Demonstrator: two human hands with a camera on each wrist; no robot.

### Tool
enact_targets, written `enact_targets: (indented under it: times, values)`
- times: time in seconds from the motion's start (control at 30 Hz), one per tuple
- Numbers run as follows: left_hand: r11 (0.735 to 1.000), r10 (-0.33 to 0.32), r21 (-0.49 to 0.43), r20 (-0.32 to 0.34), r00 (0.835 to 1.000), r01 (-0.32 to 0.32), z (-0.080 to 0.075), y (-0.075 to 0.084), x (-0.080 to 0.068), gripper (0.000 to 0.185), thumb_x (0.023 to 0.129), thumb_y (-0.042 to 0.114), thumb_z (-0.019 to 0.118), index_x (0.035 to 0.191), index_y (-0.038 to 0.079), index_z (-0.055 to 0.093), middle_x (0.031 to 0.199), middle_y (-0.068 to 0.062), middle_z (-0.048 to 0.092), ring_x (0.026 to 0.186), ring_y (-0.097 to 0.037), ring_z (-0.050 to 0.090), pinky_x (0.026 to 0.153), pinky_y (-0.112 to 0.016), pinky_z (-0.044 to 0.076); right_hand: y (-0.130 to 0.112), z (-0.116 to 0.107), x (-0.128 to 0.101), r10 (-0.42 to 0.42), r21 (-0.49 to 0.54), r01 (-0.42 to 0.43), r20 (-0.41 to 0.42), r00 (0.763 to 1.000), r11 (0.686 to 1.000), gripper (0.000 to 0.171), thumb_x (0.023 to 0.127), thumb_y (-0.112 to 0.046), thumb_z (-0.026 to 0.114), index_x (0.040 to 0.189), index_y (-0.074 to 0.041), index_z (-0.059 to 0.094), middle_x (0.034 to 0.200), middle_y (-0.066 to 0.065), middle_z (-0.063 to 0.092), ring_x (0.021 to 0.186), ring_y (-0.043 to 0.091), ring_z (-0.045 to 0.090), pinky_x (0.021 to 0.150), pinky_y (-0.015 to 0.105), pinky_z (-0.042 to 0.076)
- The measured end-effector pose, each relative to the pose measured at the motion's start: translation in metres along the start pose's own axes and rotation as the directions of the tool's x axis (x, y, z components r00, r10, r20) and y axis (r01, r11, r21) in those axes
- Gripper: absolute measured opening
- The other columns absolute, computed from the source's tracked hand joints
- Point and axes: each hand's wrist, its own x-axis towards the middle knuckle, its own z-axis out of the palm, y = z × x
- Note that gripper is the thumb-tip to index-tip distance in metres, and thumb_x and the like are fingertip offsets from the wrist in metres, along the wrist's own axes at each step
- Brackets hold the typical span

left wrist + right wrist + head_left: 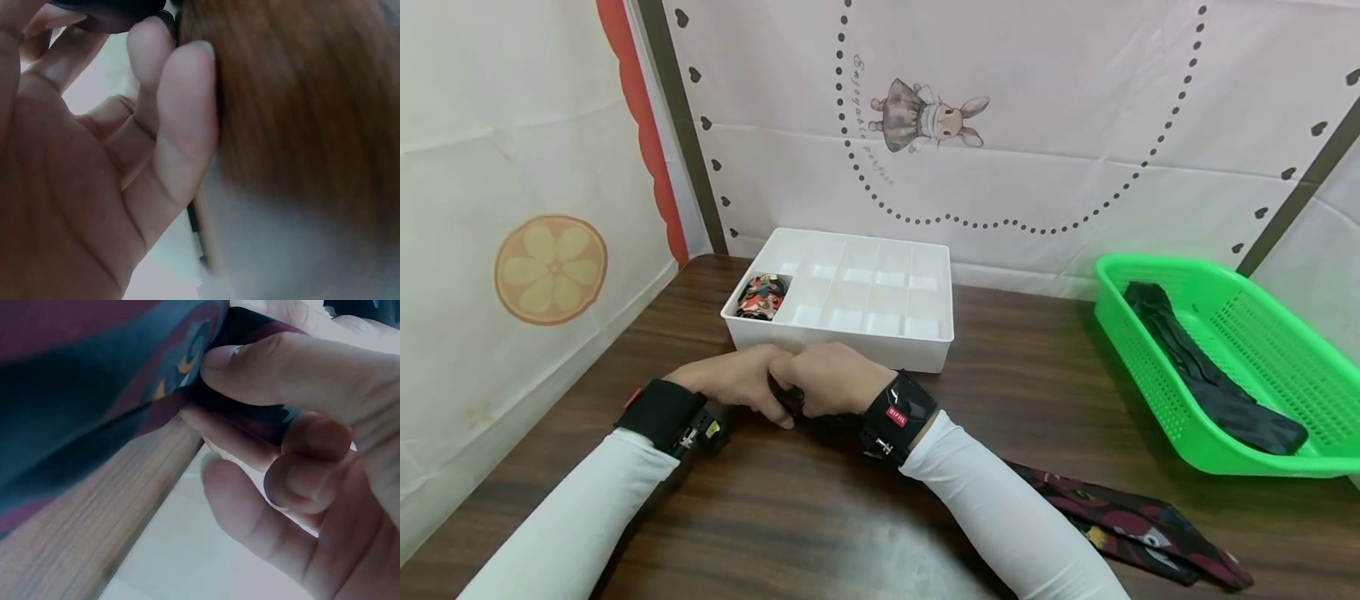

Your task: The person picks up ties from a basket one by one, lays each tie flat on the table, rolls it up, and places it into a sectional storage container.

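A dark necktie (1138,525) with a maroon pattern trails across the table, passing under the right forearm. In the head view its near end is bunched between both hands. My right hand (842,379) pinches the necktie (81,394) between thumb and fingers, as the right wrist view shows. Beside it, my left hand (745,379) holds the bunched end, its fingers bent around a dark bit of the necktie (119,14) at the top of the left wrist view. Most of the gripped part is hidden behind the hands.
Just beyond the hands stands a white divided box (842,337); a colourful patterned cloth roll (762,297) lies in its front left compartment. At right, a green basket (1150,400) holds a long dark folded cloth (1217,383). Printed curtains enclose the wooden table's back and left.
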Motion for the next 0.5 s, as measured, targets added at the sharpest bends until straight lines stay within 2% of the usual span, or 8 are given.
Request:
enact_targets:
  times: [0.1, 0.2, 0.27, 0.37, 0.47, 0.5]
  values:
    - [1.000, 0.003, 0.014, 0.002, 1.000, -0.003, 0.003, -0.001, -0.001, 0.033, 0.081, 0.004, 0.089, 0.111, 0.007, 0.075, 0.100, 0.001, 0.072, 0.089, -0.015, 0.063, 0.080, -0.028, 0.055, 0.002, -0.003, 0.000, -0.012, 0.082, 0.008, 0.049, 0.999, 0.997, 0.029, 0.085, -0.007, 0.083, 0.108, -0.014, 0.067, 0.081, -0.005, 0.058, 0.074, 0.013, 0.055, 0.068, 0.028, 0.050]
    - [0.998, 0.016, 0.053, 0.004, 1.000, -0.017, 0.002, -0.002, -0.001, 0.034, 0.081, 0.007, 0.088, 0.112, 0.011, 0.074, 0.099, 0.003, 0.070, 0.087, -0.015, 0.063, 0.076, -0.028, 0.054, 0.005, -0.009, 0.000, -0.035, 0.177, 0.017, 0.102, 0.994, 0.984, 0.021, 0.085, -0.006, 0.080, 0.099, -0.013, 0.066, 0.074, -0.006, 0.052, 0.069, 0.012, 0.051, 0.062, 0.025, 0.044]
    - [0.995, 0.064, 0.080, 0.015, 0.998, -0.064, 0.000, -0.009, 0.001, 0.034, 0.083, 0.010, 0.087, 0.113, 0.013, 0.073, 0.099, 0.004, 0.069, 0.087, -0.014, 0.062, 0.074, -0.029, 0.053, 0.007, -0.011, 0.000, -0.051, 0.206, 0.027, 0.116, 0.992, 0.978, 0.017, 0.085, -0.004, 0.079, 0.095, -0.013, 0.067, 0.073, -0.006, 0.050, 0.068, 0.011, 0.048, 0.061, 0.025, 0.041]
    - [0.992, 0.107, 0.063, 0.025, 0.994, -0.109, -0.003, -0.021, 0.001, 0.033, 0.084, 0.012, 0.087, 0.113, 0.014, 0.072, 0.097, 0.004, 0.068, 0.082, -0.012, 0.062, 0.068, -0.030, 0.054, 0.006, -0.008, -0.001, -0.046, 0.150, 0.033, 0.078, 0.996, 0.988, 0.016, 0.085, -0.007, 0.082, 0.095, -0.014, 0.072, 0.078, -0.007, 0.055, 0.073, 0.012, 0.051, 0.065, 0.026, 0.045]
    - [0.995, 0.095, -0.001, 0.028, 0.995, -0.095, -0.004, -0.022, 0.000, 0.032, 0.085, 0.012, 0.088, 0.112, 0.011, 0.072, 0.095, 0.003, 0.068, 0.080, -0.011, 0.062, 0.066, -0.029, 0.054, 0.003, -0.002, 0.000, -0.033, 0.041, 0.032, 0.003, 0.999, 0.999, 0.024, 0.084, -0.010, 0.086, 0.102, -0.015, 0.072, 0.081, -0.005, 0.061, 0.075, 0.014, 0.055, 0.069, 0.029, 0.050]
    - [0.997, 0.070, -0.022, 0.024, 0.997, -0.069, -0.003, -0.016, -0.001, 0.033, 0.083, 0.011, 0.089, 0.112, 0.011, 0.073, 0.095, 0.002, 0.069, 0.081, -0.012, 0.062, 0.069, -0.030, 0.055, 0.002, 0.000, 0.000, -0.032, 0.005, 0.032, -0.021, 0.999, 0.999, 0.026, 0.083, -0.011, 0.087, 0.103, -0.015, 0.070, 0.080, -0.005, 0.062, 0.074, 0.014, 0.056, 0.070, 0.030, 0.051]
